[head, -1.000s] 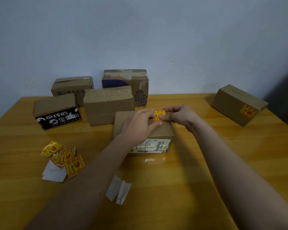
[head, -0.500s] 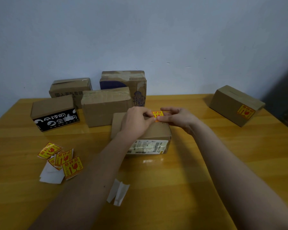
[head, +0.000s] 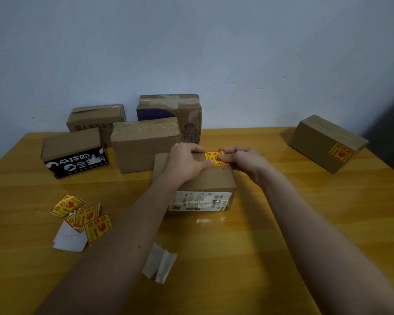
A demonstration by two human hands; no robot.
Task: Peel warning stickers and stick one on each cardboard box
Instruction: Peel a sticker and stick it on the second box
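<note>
A yellow and red warning sticker (head: 213, 157) lies on the far part of the top of the middle cardboard box (head: 210, 178), which has a white shipping label on its front. My left hand (head: 184, 163) rests on the box top, its thumb pressing the sticker's lower left corner. My right hand (head: 241, 161) pinches the sticker's right edge with thumb and forefinger. A box (head: 323, 142) at the far right carries a sticker (head: 340, 152) on its front. Several unpeeled stickers (head: 84, 215) lie at the left.
Several more boxes stand at the back left: a black-printed one (head: 73, 153), a plain one (head: 143, 144), and two behind (head: 96, 118) (head: 171, 110) against the wall. White backing papers lie near the stickers (head: 69, 238) and before me (head: 159, 262) on the wooden table (head: 271, 223).
The sticker has come down from between my fingertips onto the box top and shows more of its face. My left thumb now lies on it. The boxes have not moved.
</note>
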